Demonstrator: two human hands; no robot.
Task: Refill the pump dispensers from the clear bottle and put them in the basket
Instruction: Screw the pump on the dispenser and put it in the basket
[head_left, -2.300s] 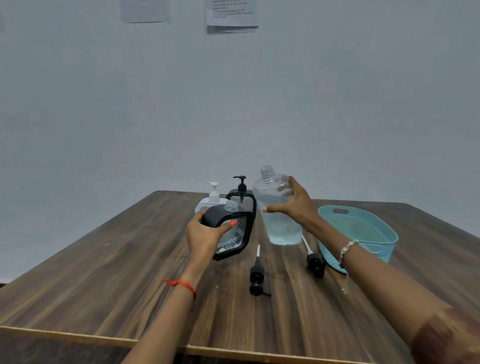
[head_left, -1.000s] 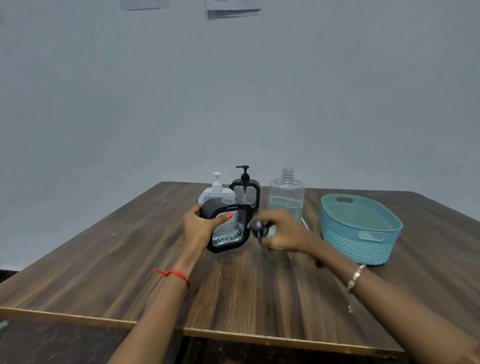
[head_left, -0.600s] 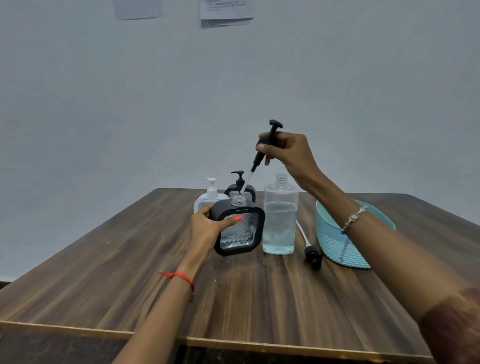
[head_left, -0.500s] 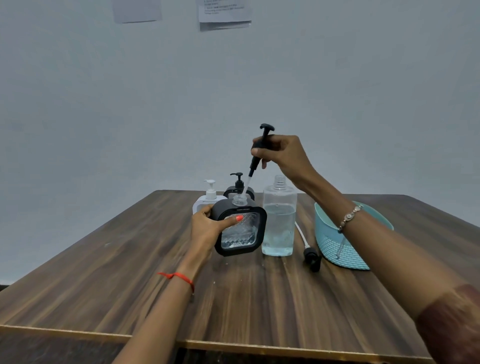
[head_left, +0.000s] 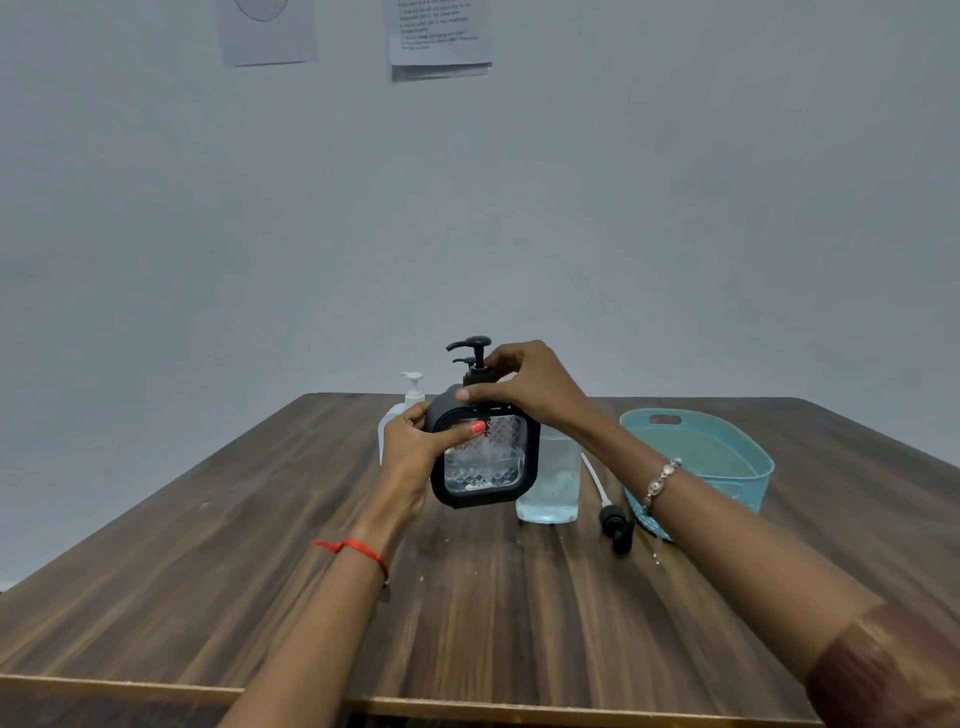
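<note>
My left hand (head_left: 415, 457) grips the left side of a black-framed square dispenser (head_left: 485, 467) with a clear faceted window, held upright just above the table. My right hand (head_left: 524, 384) pinches the collar of the black pump head (head_left: 471, 349) seated in the dispenser's neck. The clear bottle (head_left: 550, 483), part full of pale liquid, stands right behind the dispenser, its top hidden by my right wrist. A turquoise basket (head_left: 748, 462) sits to the right with nothing visible inside.
A loose black pump with a white tube (head_left: 613, 525) lies between the clear bottle and the basket. A white pump dispenser (head_left: 408, 400) stands behind my left hand, and a second black pump top shows just behind the held one. The wooden table's front edge (head_left: 467, 701) runs near me.
My right hand lowered the pump, sliding its tube into the dispenser's neck, and now rests on the collar. My left hand kept hold of the dispenser. The view tilted a little.
</note>
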